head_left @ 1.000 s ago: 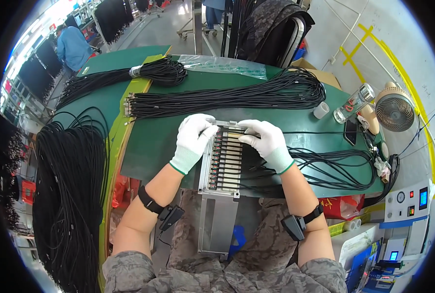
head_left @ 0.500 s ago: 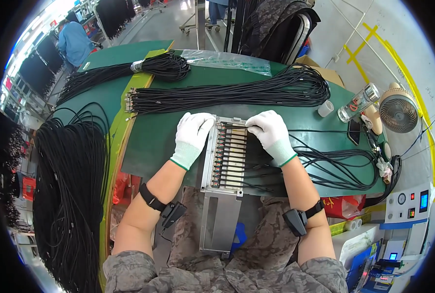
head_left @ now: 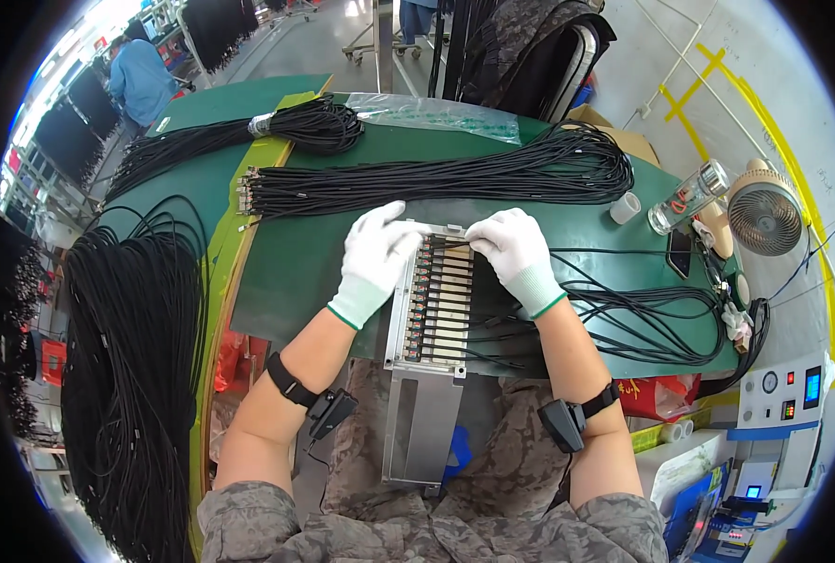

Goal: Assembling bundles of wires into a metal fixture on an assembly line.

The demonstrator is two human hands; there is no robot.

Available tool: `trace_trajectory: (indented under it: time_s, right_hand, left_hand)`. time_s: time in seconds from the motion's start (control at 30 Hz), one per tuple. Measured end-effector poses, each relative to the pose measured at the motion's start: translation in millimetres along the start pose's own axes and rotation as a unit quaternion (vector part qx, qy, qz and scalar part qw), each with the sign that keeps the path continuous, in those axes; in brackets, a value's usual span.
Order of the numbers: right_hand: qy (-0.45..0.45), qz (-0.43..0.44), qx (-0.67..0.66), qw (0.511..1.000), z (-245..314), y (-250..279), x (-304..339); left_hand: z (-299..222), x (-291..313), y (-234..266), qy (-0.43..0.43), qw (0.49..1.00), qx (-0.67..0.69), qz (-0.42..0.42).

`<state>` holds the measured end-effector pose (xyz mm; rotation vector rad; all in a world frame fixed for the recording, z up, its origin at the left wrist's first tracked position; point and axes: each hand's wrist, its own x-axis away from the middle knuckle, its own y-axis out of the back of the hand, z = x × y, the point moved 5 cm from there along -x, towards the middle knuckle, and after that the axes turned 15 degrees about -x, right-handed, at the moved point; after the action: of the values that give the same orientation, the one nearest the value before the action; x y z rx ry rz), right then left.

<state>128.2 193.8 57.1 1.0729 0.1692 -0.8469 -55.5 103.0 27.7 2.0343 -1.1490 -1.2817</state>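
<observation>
The likeliest trouble, as a judgement, lay with the black cable [head_left: 614, 251] that ran from the upper middle of the frame toward the right: its trailing length could have snagged or tugged, drawing its end out of the top slot or leaving it crooked there. The loose cables [head_left: 643, 305] at centre right, looped near it, could have added to that pull. The metal fixture [head_left: 400, 324] stood at the centre of the frame, its lower plate [head_left: 417, 436] reaching past the edge of the green table [head_left: 291, 272], so a hard press on one end might have tipped or shifted it. The row of cable ends [head_left: 432, 310] sat close together, and a gloved fingertip could have nudged a neighbour. As for the grip, the left hand [head_left: 372, 258] was at the fixture's upper left corner, index finger and thumb a narrow gap apart, with no cable clearly pinched between them; the right hand [head_left: 511, 246], at the upper right corner, had thumb and fingertips drawn together on the black cable, though the glove hid the exact contact
</observation>
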Motion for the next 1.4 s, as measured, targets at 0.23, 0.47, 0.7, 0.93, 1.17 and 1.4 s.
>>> trace_trajectory:
  time_s: [0.23,0.47,0.7,0.93,1.17,1.4]
  right_hand:
    - [-0.015,-0.044,0.053,0.998,-1,8,5]
    - [-0.051,-0.005,0.066,0.997,-20,10,10]
    - [-0.083,0.032,-0.035,0.995,-9,7,8]
    - [0.053,0.001,-0.054,0.997,33,-2,-8]
    - [-0.001,-0.023,-0.090,0.996,13,6,0]
    - [-0.007,-0.006,0.018,1.000,2,12,2]
  left_hand:
    - [-30,3,-9,-0.158,0.975,-0.150,0.055]
    - [-19,-1,-8,-0.111,0.990,-0.085,-0.018]
    - [-16,-4,4,-0.051,0.994,-0.043,-0.092]
    - [-18,-7,18,-0.079,0.985,0.076,-0.135]
    - [14,-6,6,0.060,0.993,0.037,-0.093]
    - [11,-5,0,0.050,0.994,0.000,-0.092]
